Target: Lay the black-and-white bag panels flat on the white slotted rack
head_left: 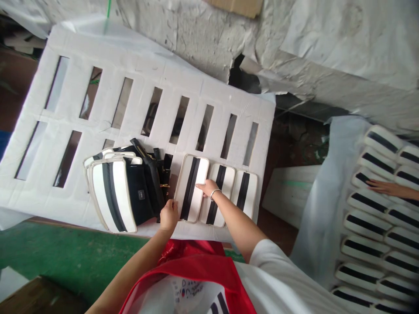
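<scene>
Three flat white panels with a black stripe and beige edging lie in a row on a white slotted board. My right hand [207, 188], with a bracelet at the wrist, pinches the right edge of the leftmost striped panel [186, 192]. At that panel's lower left edge my left hand [169, 214] is closed, its fingertips partly hidden. The middle striped panel [223, 179] is partly under my right hand and forearm; the right striped panel [250, 192] lies beside it. Left of my hands is a stack of striped white pieces [127, 192] with black parts, a small label and black straps.
The slotted board [137, 65] has two rows of openings. To the right, another covered table [327, 187] bears several striped panels [366, 222], and another person's hand [381, 186] reaches onto them. Torn grey sheeting [196, 35] runs behind; a green floor [65, 253] shows below.
</scene>
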Available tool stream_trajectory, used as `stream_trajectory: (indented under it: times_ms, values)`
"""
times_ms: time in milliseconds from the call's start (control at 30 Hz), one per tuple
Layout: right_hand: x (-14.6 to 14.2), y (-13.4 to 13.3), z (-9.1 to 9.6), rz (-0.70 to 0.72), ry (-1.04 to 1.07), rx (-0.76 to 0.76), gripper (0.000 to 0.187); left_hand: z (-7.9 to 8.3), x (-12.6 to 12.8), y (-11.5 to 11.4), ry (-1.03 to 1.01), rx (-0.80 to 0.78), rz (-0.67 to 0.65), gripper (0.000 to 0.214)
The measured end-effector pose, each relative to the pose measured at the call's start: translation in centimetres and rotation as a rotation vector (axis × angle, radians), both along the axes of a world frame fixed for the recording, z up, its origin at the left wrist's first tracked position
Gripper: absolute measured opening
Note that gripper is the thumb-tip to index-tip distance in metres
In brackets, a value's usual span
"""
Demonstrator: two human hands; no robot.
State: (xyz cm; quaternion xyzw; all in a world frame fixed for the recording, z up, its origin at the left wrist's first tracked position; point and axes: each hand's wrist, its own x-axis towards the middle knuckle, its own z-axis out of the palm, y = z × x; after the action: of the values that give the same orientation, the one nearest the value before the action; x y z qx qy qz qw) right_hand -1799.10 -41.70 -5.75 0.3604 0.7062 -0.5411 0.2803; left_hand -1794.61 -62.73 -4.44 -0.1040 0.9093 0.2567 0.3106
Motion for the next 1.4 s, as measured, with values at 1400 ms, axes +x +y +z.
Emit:
stream_trajectory:
  times_ms: [1400]
  values:
    - [-2.7, -9.5, 4.9, 0.686, 0.706, 0.457, 0.031, 6.0, -4.6, -14.2, 0.545, 0.021, 0.204, 0.03]
